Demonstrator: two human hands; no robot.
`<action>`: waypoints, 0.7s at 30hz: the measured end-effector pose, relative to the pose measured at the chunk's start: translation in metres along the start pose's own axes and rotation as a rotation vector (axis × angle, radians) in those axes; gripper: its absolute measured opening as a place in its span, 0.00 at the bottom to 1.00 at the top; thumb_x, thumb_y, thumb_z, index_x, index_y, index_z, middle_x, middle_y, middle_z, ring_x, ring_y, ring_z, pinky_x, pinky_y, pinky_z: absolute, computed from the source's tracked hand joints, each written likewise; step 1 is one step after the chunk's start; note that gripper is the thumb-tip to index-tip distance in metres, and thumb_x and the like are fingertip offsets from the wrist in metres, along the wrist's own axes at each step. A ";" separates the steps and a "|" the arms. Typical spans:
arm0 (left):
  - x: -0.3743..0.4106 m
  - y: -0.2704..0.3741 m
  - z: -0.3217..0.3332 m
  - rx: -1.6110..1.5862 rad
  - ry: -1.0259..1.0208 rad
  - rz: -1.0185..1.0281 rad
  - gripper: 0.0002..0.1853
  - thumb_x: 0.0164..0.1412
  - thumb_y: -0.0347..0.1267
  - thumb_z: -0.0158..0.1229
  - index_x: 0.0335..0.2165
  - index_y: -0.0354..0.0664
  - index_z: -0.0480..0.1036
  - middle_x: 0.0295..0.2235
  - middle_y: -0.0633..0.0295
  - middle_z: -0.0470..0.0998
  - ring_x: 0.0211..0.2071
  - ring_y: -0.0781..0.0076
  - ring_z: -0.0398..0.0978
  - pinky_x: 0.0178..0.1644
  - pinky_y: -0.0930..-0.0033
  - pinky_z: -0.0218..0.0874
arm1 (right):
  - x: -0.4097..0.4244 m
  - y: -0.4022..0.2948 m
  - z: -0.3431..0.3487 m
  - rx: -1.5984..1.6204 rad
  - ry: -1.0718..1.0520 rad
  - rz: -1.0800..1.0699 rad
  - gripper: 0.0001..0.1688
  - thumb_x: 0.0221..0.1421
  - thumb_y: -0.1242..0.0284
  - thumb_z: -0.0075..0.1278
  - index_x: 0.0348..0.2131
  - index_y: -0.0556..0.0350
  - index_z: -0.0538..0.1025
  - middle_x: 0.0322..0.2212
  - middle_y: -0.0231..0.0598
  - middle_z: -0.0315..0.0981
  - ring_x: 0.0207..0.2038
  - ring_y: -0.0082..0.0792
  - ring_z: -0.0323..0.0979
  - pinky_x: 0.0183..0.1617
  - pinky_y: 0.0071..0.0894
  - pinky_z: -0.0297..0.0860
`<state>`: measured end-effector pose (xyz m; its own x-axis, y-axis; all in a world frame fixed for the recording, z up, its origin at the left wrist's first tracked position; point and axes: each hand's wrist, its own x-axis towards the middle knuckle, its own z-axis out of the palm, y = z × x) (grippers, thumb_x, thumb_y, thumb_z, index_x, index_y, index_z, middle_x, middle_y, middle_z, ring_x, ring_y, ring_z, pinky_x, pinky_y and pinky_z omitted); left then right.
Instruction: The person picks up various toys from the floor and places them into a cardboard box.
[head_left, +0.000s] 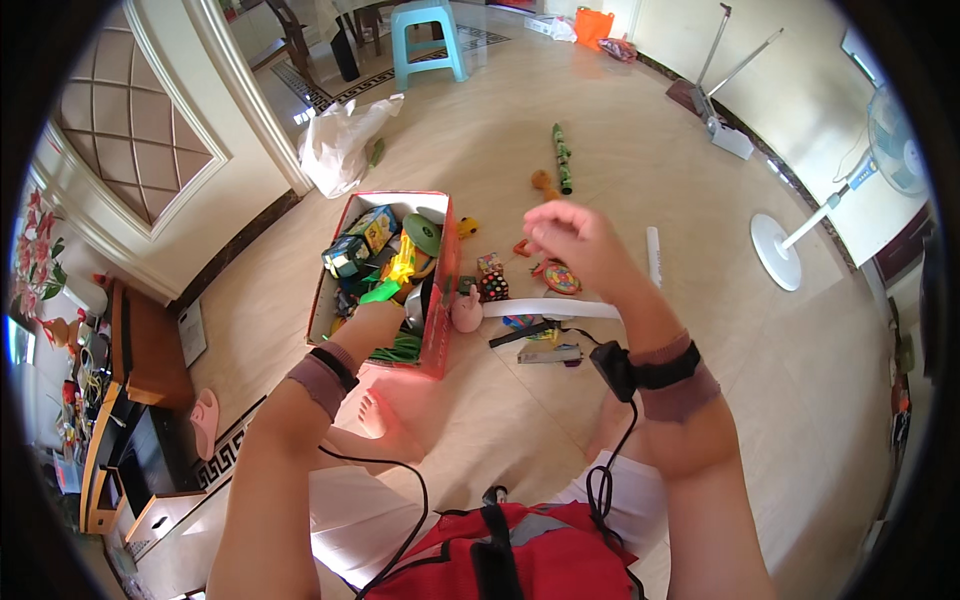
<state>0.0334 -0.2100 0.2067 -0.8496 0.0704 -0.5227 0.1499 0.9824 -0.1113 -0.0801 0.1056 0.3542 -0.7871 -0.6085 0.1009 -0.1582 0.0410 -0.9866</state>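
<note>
A red cardboard box (439, 341) with pale inner walls stands on the floor, filled with toys. Reaching into it, my left hand (384, 319) grips the green end of a yellow and green toy gun (403, 261); its fingertips are hidden. Around that toy lie a green disc (422, 234), printed boxes (373, 229) and green strands (401, 349). My right hand (566, 234) hovers over the floor right of the box, loosely curled, with nothing visible in it. Below it lie a round colourful toy (561, 277) and a small red-orange piece (520, 247).
Beside the box lie a pink plush toy (467, 313), a dotted cube (493, 286), a white strip (551, 307) and a grey box (550, 353). Farther out are a green camouflage tube (562, 161), a white plastic bag (341, 146), a blue stool (429, 37) and a standing fan (776, 251).
</note>
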 end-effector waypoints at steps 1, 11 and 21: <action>-0.005 0.005 -0.014 -0.080 0.110 0.033 0.15 0.43 0.34 0.62 0.33 0.42 0.72 0.30 0.55 0.76 0.36 0.56 0.75 0.37 0.59 0.67 | -0.003 -0.010 -0.007 0.026 0.050 0.004 0.14 0.54 0.71 0.49 0.39 0.63 0.73 0.29 0.35 0.73 0.32 0.21 0.72 0.33 0.19 0.67; -0.053 0.087 -0.140 -0.802 0.440 0.337 0.11 0.49 0.27 0.60 0.33 0.37 0.70 0.25 0.62 0.73 0.28 0.75 0.72 0.32 0.73 0.63 | -0.024 0.004 -0.094 0.296 0.480 0.141 0.09 0.55 0.72 0.48 0.36 0.56 0.73 0.30 0.34 0.74 0.30 0.25 0.74 0.32 0.22 0.69; -0.014 0.158 -0.158 -1.180 0.455 0.476 0.13 0.54 0.28 0.58 0.39 0.34 0.71 0.31 0.63 0.75 0.33 0.78 0.72 0.37 0.76 0.65 | -0.067 0.035 -0.166 0.179 0.759 0.205 0.10 0.52 0.72 0.48 0.35 0.58 0.73 0.25 0.33 0.72 0.25 0.24 0.72 0.25 0.21 0.67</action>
<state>-0.0105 -0.0289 0.3300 -0.9626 0.2677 0.0424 0.1491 0.3924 0.9076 -0.1320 0.2789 0.3346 -0.9907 0.1045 -0.0876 0.0802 -0.0731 -0.9941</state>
